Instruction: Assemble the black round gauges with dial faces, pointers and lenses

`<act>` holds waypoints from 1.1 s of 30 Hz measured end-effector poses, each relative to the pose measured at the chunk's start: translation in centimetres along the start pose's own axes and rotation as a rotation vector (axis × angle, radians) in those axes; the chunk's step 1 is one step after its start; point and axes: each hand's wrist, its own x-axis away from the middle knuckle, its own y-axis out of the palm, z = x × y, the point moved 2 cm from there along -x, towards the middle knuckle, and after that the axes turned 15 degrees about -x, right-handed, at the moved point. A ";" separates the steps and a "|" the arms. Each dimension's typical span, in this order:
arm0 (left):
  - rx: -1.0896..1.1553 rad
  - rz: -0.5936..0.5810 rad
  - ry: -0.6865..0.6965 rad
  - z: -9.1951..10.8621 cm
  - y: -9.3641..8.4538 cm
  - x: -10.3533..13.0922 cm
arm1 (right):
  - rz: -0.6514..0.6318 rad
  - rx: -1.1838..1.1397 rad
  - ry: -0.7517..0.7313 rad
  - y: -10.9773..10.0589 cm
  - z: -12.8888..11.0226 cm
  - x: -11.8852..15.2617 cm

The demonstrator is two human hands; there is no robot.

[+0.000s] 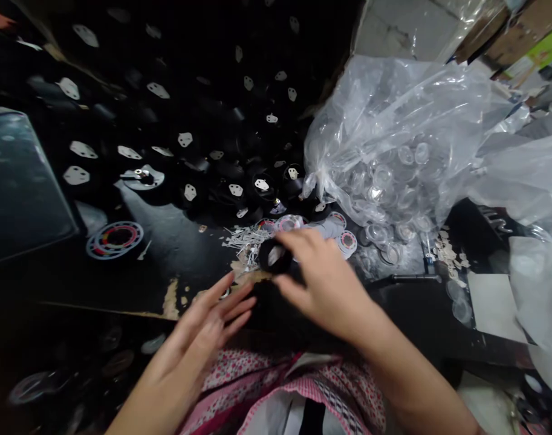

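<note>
My right hand (318, 278) has its thumb and fingers around the right side of a small black round part (274, 256) near the table's front edge. Just left of it, my left hand (216, 314) hangs with its fingers apart and nothing in them. White thin pointers (246, 241) lie in a loose pile behind the black part. Round printed dials (347, 242) are spread behind my right hand, partly hidden by it. Two more printed discs (115, 240) overlap at the left of the black table.
Many black housings with white plates (235, 190) are stacked at the back. A clear plastic bag (384, 139) of transparent round pieces stands at the back right. A black pen-like tool (414, 278) and a white card (496, 305) lie on the right. A glossy panel (24, 181) stands far left.
</note>
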 end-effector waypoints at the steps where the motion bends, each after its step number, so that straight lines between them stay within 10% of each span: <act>1: 0.067 -0.022 -0.045 0.3 1.5 -0.6 | -0.070 -0.045 -0.031 0.5 -0.7 0.8; 4: 0.163 -0.089 -0.182 0.7 4.2 -1.6 | -0.172 -0.179 -0.034 1.1 -1.0 1.9; 12: 0.180 -0.116 -0.091 1.6 4.7 -1.2 | 0.128 0.191 0.292 -0.1 4.5 -1.4; 20: 0.317 -0.121 -0.073 3.4 5.8 -2.1 | 0.279 -0.811 0.330 0.2 3.5 0.4; 33: 0.143 -0.079 0.046 2.9 7.4 -1.7 | 0.309 -0.810 0.396 1.4 0.5 1.4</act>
